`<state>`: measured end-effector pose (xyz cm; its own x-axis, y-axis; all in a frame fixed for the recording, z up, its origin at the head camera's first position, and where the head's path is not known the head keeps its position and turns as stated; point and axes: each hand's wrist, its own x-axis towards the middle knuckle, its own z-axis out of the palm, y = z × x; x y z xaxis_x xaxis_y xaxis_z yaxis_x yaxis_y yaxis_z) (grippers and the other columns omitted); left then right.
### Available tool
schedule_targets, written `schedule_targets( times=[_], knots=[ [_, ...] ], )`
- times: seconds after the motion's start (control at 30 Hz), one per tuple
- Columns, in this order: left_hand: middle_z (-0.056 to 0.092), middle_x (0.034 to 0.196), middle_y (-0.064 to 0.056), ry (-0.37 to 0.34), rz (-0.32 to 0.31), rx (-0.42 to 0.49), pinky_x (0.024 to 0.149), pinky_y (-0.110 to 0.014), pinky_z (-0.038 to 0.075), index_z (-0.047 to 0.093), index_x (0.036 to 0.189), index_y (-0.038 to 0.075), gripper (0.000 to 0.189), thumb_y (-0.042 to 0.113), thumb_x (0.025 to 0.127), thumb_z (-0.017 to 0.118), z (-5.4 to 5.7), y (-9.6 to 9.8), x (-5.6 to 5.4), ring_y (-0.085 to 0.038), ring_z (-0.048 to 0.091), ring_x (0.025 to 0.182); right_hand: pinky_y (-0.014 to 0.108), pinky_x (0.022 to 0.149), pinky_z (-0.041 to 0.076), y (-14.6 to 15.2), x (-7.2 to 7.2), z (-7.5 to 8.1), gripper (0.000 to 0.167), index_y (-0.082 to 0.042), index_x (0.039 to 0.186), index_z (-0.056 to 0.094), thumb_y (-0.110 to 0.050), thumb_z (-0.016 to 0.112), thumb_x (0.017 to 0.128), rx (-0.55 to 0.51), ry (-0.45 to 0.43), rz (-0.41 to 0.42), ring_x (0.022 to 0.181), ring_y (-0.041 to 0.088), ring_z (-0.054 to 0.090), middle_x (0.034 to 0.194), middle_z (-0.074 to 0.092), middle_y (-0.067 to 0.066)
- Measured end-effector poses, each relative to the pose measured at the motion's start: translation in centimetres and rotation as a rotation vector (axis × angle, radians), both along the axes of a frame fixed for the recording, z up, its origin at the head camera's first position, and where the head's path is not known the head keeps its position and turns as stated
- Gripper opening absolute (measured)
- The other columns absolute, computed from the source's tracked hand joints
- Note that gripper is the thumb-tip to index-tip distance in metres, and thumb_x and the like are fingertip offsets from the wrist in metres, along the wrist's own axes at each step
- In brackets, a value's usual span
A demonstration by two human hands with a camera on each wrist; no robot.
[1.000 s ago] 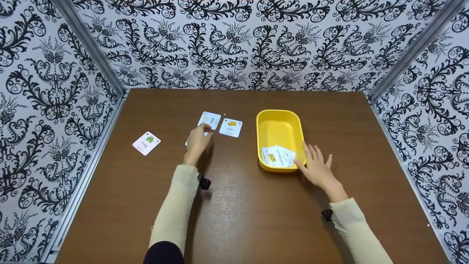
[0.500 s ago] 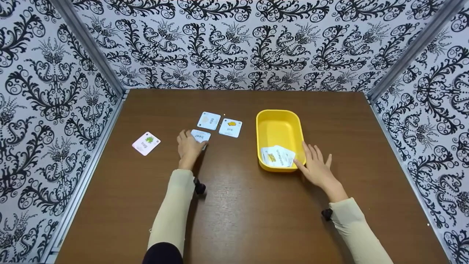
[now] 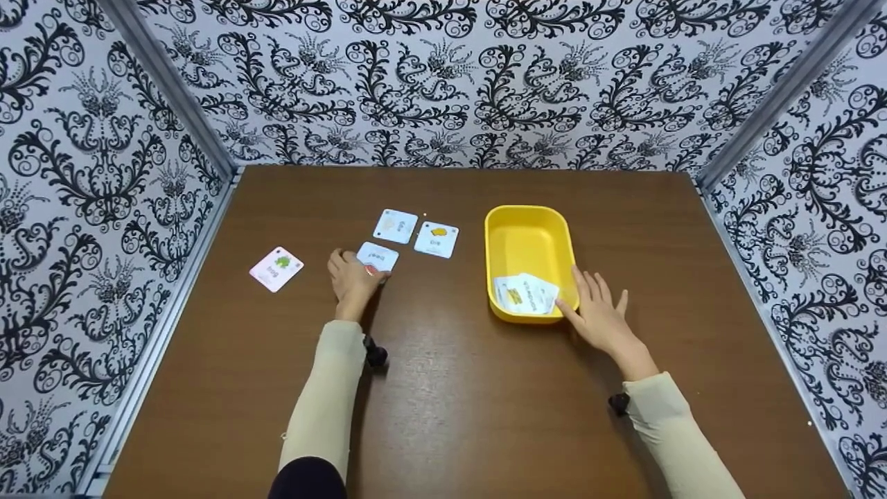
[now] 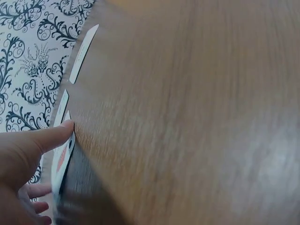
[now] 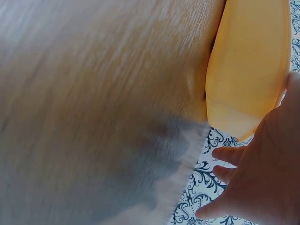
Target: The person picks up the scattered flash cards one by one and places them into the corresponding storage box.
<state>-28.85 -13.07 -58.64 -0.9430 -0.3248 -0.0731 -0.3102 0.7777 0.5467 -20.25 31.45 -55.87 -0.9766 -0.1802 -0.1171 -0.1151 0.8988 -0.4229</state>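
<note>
In the head view my left hand [image 3: 352, 278] holds a small white card [image 3: 380, 256] with a red picture and the word "beef", thumb at its near right corner and fingers along its left side. The left wrist view shows the thumb on the tilted card [image 4: 62, 159], a dark shadow beside it. Two more white cards, one with an egg-like picture [image 3: 396, 226] and one with an orange picture [image 3: 436, 240], lie just behind. My right hand [image 3: 601, 315] has its fingers spread, its thumb over the near right rim of a yellow plastic tub [image 3: 528, 239].
Several white cards [image 3: 527, 294] lie at the near end inside the tub. A pink-edged card with a green frog [image 3: 276, 269] lies at the left of the brown table [image 3: 450, 402]. Patterned panels [image 3: 429, 90] enclose the table's back and sides.
My left hand has shifted left and slightly nearer, uncovering the egg-like card and most of the beef card, whose red picture now shows. The right hand and tub have stayed in place.
</note>
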Motion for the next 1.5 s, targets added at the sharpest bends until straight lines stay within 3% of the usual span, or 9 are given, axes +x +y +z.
schedule_targets(
  times=[0.23, 0.67, 1.2, 1.5],
  knots=[
    [0.042, 0.135, -0.022, 0.067, 0.018, 0.074, 0.11, -0.047, 0.037, 0.037, 0.135, 0.001, 0.08, 0.027, 0.077, 0.086, 0.0, 0.0, -0.1, -0.038, 0.038, 0.13, 0.079, 0.109, -0.011, 0.0, -0.1, 0.1, 0.082, -0.018, 0.161, -0.001, -0.061, 0.035, 0.101, -0.006, 0.002, -0.003, 0.152, 0.046, 0.003, 0.164, 0.014, 0.026],
    [0.055, 0.129, -0.019, 0.175, 0.011, 0.263, 0.098, -0.05, 0.047, 0.041, 0.133, 0.009, 0.054, 0.005, 0.088, 0.072, 0.6, 0.6, 0.3, -0.038, 0.056, 0.117, 0.078, 0.109, -0.012, 0.1, -0.1, -0.2, 0.082, -0.021, 0.161, -0.003, -0.062, 0.034, 0.101, 0.002, -0.018, -0.007, 0.153, 0.045, 0.001, 0.165, 0.012, 0.025],
    [0.065, 0.116, -0.025, 0.177, 0.01, 0.374, 0.079, -0.045, 0.052, 0.045, 0.129, 0.012, 0.043, 0.003, 0.093, 0.065, 1.0, 1.2, 0.5, -0.036, 0.062, 0.096, 0.079, 0.109, -0.011, 0.0, 0.0, 0.0, 0.082, -0.019, 0.161, -0.002, -0.061, 0.034, 0.102, -0.004, -0.007, -0.004, 0.152, 0.046, 0.002, 0.164, 0.013, 0.026],
    [0.066, 0.115, -0.025, 0.217, -0.009, 0.433, 0.078, -0.042, 0.049, 0.048, 0.124, 0.012, 0.045, -0.005, 0.086, 0.064, 1.5, 1.9, 0.3, -0.033, 0.057, 0.092, 0.079, 0.109, -0.01, 0.0, -0.1, -0.2, 0.082, -0.02, 0.161, -0.003, -0.063, 0.033, 0.101, 0.015, -0.01, -0.01, 0.152, 0.045, 0.002, 0.165, 0.013, 0.024]
  ],
)
